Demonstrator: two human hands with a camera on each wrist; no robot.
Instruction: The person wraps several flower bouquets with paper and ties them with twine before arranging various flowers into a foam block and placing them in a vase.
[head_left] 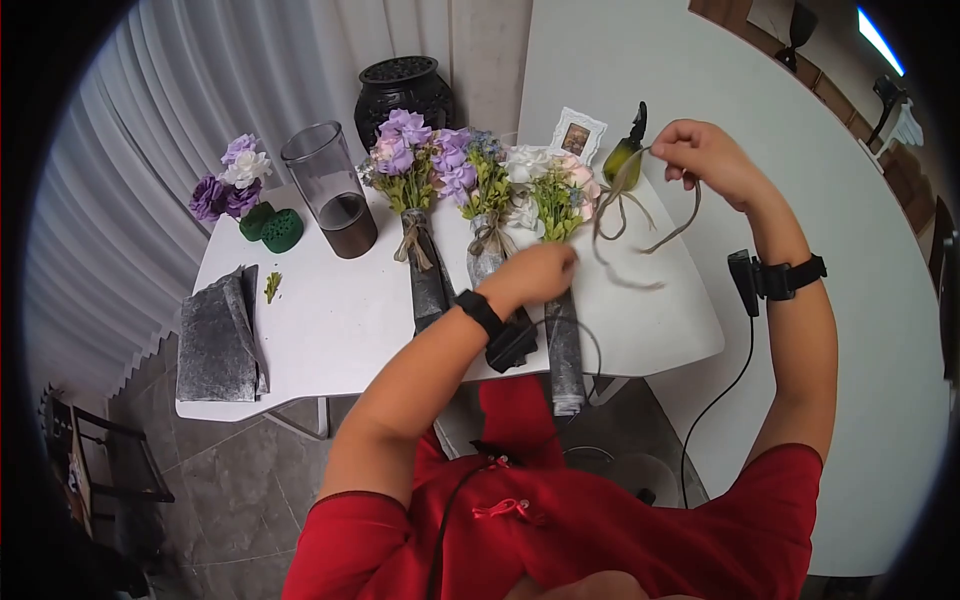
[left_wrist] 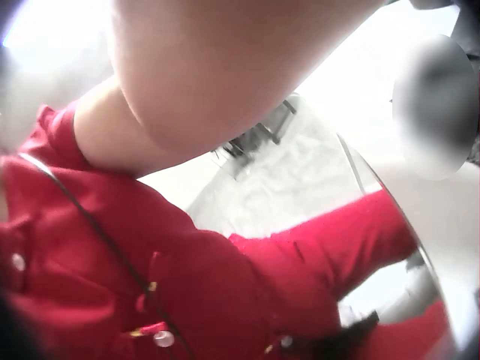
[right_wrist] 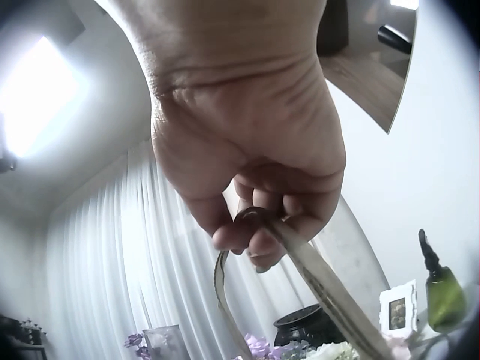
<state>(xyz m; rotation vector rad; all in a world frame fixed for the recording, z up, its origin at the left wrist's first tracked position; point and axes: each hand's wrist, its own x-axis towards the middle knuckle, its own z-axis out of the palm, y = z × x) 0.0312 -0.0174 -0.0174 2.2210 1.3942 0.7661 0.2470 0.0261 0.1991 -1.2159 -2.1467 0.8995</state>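
before a pale curtain (head_left: 260, 70), over the counter (head_left: 640, 330), pinching ribbon (right_wrist: 325, 283) in the right hand (head_left: 712, 162). can't tell if gripping the right bouquet (head_left: 558, 208) with the left hand (head_left: 535, 274). expect light, limp, slightly slippery ribbon; pinch flat near a loose end.

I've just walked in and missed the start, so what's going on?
Someone's right hand pinches a ribbon, held up near the right bouquet. Their left hand is at that bouquet's wrap, though its grip is unclear. The left bouquet and middle bouquet each have a bow.
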